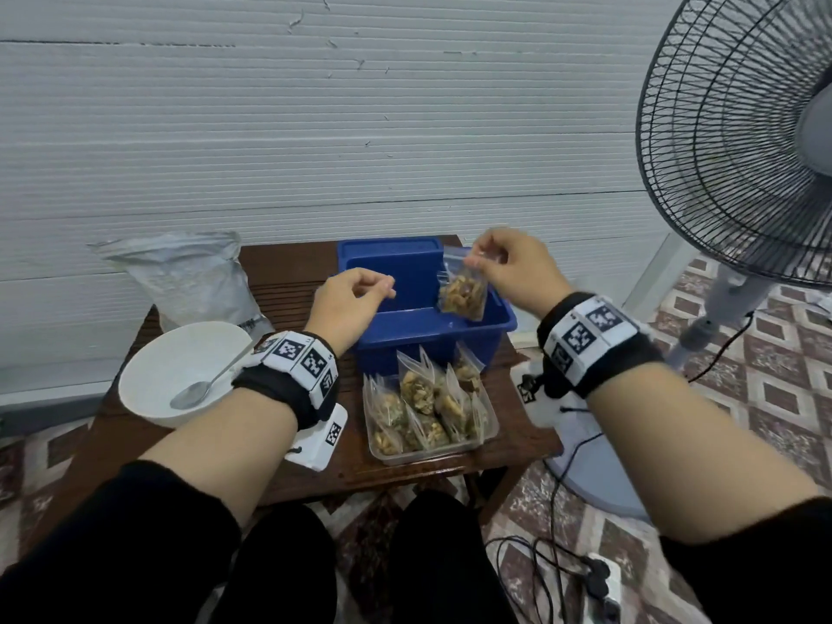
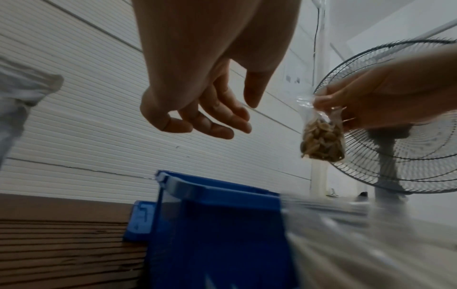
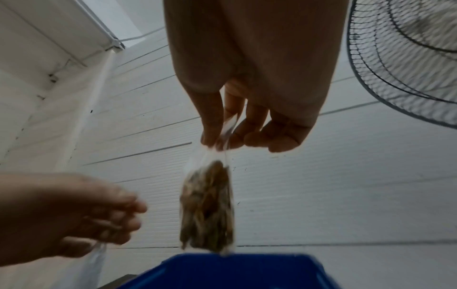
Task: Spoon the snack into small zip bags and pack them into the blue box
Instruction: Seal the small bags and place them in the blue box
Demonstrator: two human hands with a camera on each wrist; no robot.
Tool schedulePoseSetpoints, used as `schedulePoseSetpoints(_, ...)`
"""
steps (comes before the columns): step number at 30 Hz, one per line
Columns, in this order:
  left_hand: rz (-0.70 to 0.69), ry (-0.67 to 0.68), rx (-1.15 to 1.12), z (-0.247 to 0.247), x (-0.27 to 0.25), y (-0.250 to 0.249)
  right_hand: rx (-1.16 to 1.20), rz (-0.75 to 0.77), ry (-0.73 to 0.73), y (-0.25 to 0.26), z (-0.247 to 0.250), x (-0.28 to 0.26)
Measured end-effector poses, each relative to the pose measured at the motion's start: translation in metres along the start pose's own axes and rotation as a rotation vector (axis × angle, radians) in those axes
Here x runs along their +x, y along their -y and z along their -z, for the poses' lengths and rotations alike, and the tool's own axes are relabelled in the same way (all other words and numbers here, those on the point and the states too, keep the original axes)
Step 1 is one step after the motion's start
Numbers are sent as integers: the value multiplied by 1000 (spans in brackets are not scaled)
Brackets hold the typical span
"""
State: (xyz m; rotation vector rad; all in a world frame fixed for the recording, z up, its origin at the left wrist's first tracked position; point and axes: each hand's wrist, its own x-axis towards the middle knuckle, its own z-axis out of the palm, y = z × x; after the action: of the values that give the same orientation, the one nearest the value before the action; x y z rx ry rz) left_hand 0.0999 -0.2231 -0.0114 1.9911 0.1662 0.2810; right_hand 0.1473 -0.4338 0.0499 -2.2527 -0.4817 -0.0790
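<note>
My right hand (image 1: 478, 261) pinches the top of a small clear zip bag (image 1: 463, 295) filled with brown snack. The bag hangs just above the right side of the open blue box (image 1: 427, 346). In the right wrist view, thumb and fingers of the right hand (image 3: 220, 141) meet on the zip bag (image 3: 207, 209), which dangles over the blue box (image 3: 235, 271). My left hand (image 1: 380, 288) hovers over the box's left side, fingers loosely curled and empty. The left wrist view shows the left hand (image 2: 210, 125) relaxed, with the zip bag (image 2: 322, 142) to its right.
A clear tray (image 1: 432, 454) in front of the box holds several filled zip bags. A white bowl (image 1: 180, 349) with a metal spoon (image 1: 200, 389) sits at the left, a large plastic bag (image 1: 189, 277) behind it. A standing fan (image 1: 738, 141) is at the right, with cables on the floor.
</note>
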Motion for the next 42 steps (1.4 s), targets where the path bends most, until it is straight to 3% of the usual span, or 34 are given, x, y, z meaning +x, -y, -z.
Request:
schedulePoseSetpoints(9, 136, -134, 174, 24, 40, 37, -543, -21, 350, 12, 9, 96)
schedulePoseSetpoints(18, 89, -81, 205, 24, 77, 64, -880, -116, 709, -14, -46, 163)
schedulePoseSetpoints(23, 59, -40, 236, 22, 87, 76, -1032, -98, 859, -67, -75, 209)
schedulePoseSetpoints(25, 57, -30, 229, 21, 89, 78, -1112, -119, 926, -54, -77, 200)
schedulePoseSetpoints(29, 113, 25, 220, 19, 93, 78, -1090, -135, 806, -42, -82, 187)
schedulePoseSetpoints(32, 146, 62, 221, 17, 98, 79, -1222, -147, 857, -43, -85, 187)
schedulePoseSetpoints(35, 146, 69, 223, 16, 100, 79, -1277, -95, 811, -41, -83, 182)
schedulePoseSetpoints(42, 157, 68, 198, 20, 99, 75, -1226, -77, 756, -66, -95, 195)
